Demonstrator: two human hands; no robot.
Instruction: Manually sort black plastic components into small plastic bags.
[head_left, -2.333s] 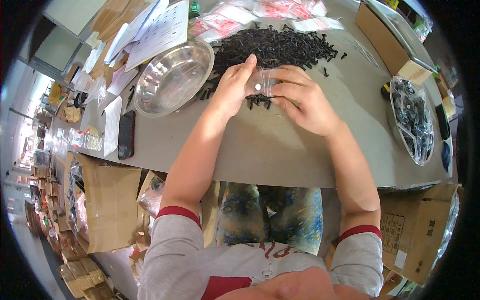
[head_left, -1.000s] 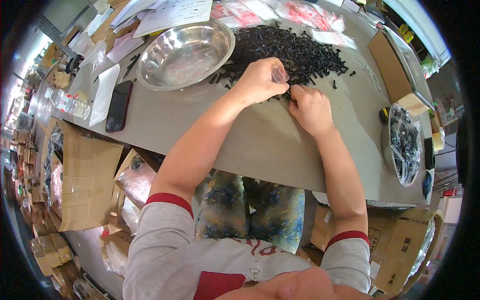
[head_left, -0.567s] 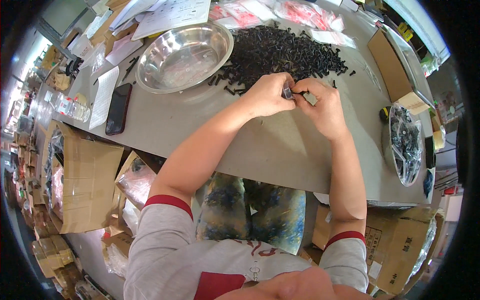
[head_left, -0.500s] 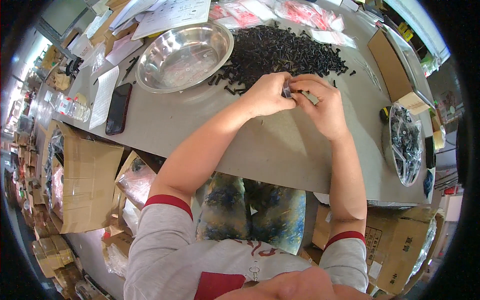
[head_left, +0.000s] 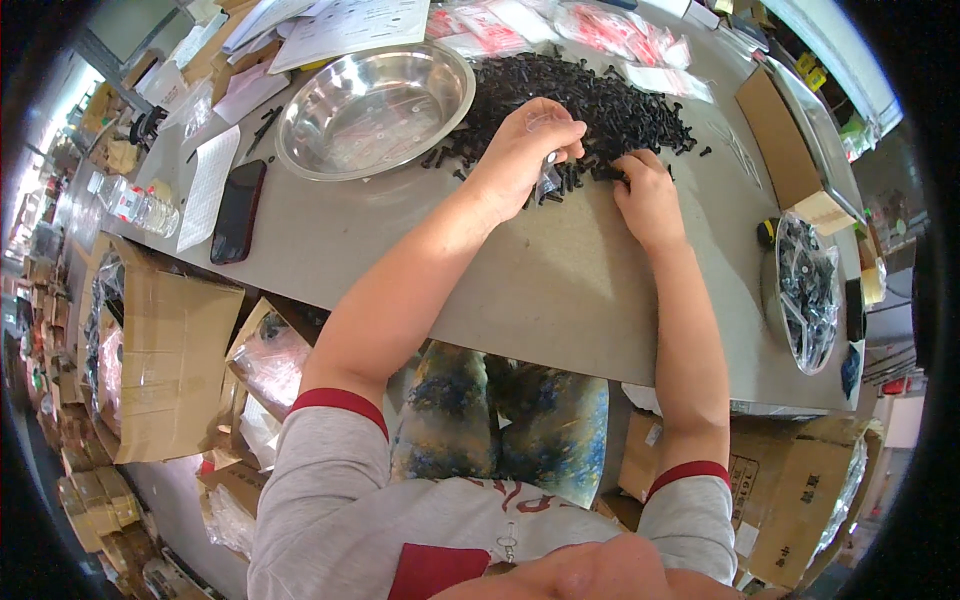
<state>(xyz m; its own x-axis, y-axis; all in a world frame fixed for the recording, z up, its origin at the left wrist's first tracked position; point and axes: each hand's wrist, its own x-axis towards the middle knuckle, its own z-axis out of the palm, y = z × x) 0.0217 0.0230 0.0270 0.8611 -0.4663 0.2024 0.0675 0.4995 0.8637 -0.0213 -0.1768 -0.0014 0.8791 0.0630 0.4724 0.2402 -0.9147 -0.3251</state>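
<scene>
A heap of black screws (head_left: 540, 80) covers the far middle of the table. Over its near edge my left hand (head_left: 528, 150) is closed on a small clear plastic bag (head_left: 548, 184), which hangs below the fingers; its contents are hard to make out. My right hand (head_left: 648, 198) reaches to the right front edge of the heap, its thumb and fingers pinched on a black screw there, partly hidden by the fingers. Left of the heap stands a round steel bowl (head_left: 290, 150) with several small clear pieces lying in it.
A phone (head_left: 238, 212), a paper sheet (head_left: 208, 190) and a water bottle (head_left: 140, 208) lie at the left. Red-and-white plastic bags (head_left: 620, 32) sit behind the heap. At the right are a cardboard box (head_left: 780, 135) and a container of bagged black parts (head_left: 808, 280).
My hands have come apart. The left, with the bag, has moved up and slightly left; the right has gone down to the screws. The bag now shows below the left fingers.
</scene>
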